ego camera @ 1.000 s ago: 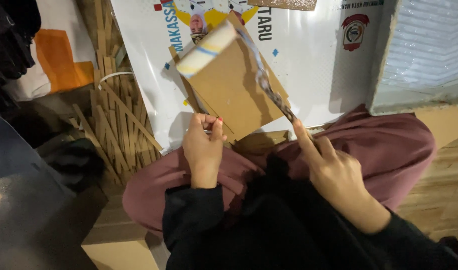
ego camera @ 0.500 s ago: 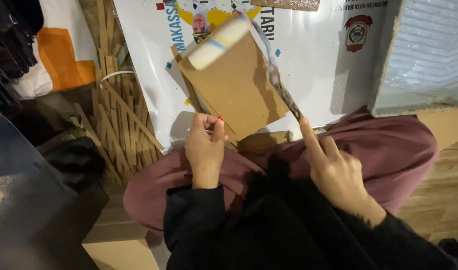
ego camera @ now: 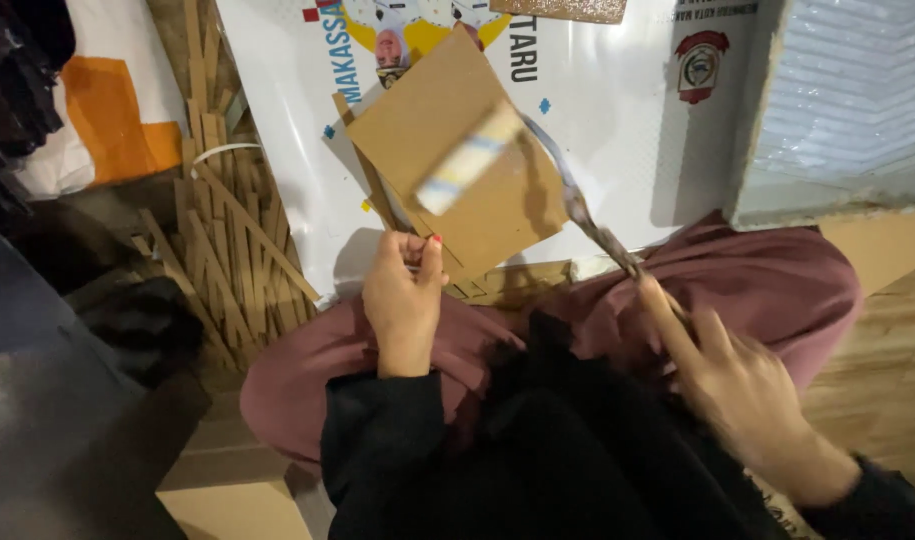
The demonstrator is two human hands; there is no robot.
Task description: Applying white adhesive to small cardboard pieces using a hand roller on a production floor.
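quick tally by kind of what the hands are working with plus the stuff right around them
Hands: 2, left hand and right hand
Brown cardboard sheet: 1, pinched at its lower edge by the left hand
Paint roller: 1, blurred, lying on the sheet, handle in the right hand
Printed white banner: 1
Heap of cardboard strips: 1, strips too many to count
Total: 6

Brown cardboard sheet (ego camera: 447,170), cream blue-striped roller (ego camera: 469,160), maroon trousers (ego camera: 757,280), white printed banner (ego camera: 627,110).

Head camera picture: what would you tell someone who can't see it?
A seated person's left hand holds up a brown cardboard sheet while the right hand rolls a small paint roller across it. Cardboard strips lie piled nearby.
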